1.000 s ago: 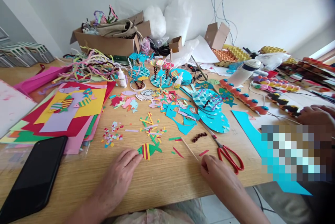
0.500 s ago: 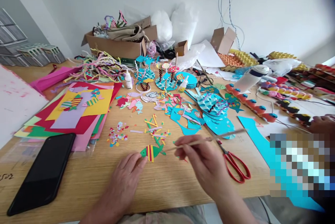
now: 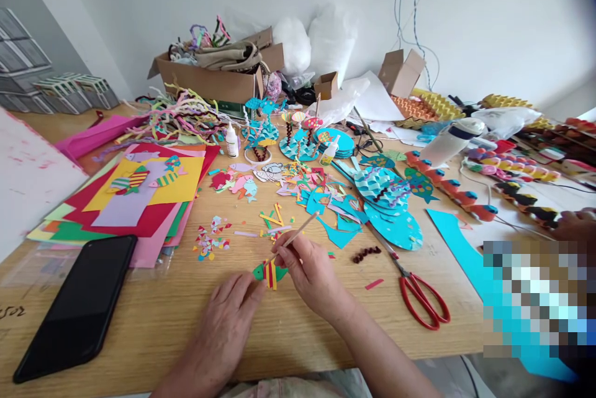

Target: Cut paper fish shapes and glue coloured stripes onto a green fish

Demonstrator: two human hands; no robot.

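A green paper fish (image 3: 270, 275) with red and yellow stripes lies on the table in front of me. My left hand (image 3: 233, 306) rests beside its lower left edge, fingers together, with the fingertips holding the fish down. In my right hand (image 3: 305, 267) is a thin wooden stick (image 3: 300, 228), pinched between thumb and fingers. Its lower end reaches the striped part of the fish, and my fingers partly cover the tail. Just beyond lie small cut paper strips (image 3: 275, 219) and tiny paper bits (image 3: 212, 239).
Red-handled scissors (image 3: 421, 298), a curled brown pipe cleaner (image 3: 366, 254) and blue paper offcuts (image 3: 342, 227) lie to the right. A black phone (image 3: 77, 311) and stacked coloured paper (image 3: 116, 218) occupy the left. Glue bottles (image 3: 231, 142) stand farther back. Another person's hand (image 3: 577, 224) shows at far right.
My right hand has moved left with the stick, bringing its tip from beside the tail onto the fish's stripes. The brown pipe cleaner and a red strip are now uncovered. My left hand stays put.
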